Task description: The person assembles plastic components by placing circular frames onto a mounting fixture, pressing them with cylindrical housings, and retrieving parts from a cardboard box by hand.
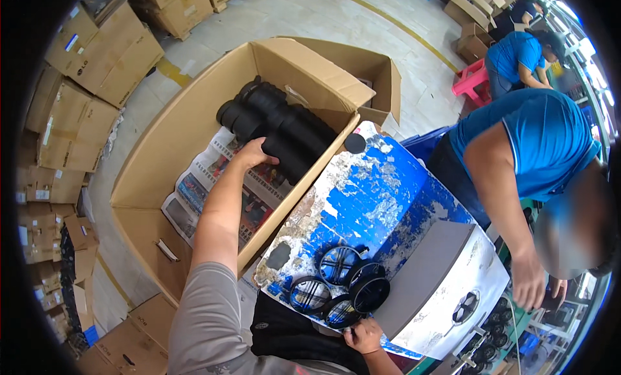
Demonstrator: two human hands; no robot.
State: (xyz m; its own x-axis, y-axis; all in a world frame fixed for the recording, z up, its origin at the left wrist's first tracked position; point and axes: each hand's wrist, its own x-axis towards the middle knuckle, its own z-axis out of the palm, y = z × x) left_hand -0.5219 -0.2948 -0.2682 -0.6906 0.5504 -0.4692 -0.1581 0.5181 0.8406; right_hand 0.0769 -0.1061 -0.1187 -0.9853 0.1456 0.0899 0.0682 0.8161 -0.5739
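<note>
Box (194,110): brown cardboard, matt, smooth. Newspaper (194,181) lining: thin printed paper, matt, creased. Stacked black parts (281,126): plastic-looking, mostly matt, ridged. Black rings (372,292): plastic-looking, smooth, slight gloss on rims. Worktop (349,200): blue coating, rough, flaking to whitish patches; base material unclear. Grey sleeve (210,304): soft matt cloth. Co-worker's blue shirt (543,139): cloth, matt. Stool (475,80): smooth pink plastic. Floor (259,16): smooth tile, faint sheen.

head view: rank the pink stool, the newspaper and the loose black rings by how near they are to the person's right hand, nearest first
1. Loose black rings: just beyond the right hand, on the blue surface.
2. Newspaper: to the left, inside the open carton.
3. Pink stool: far off, ahead and right.
</note>
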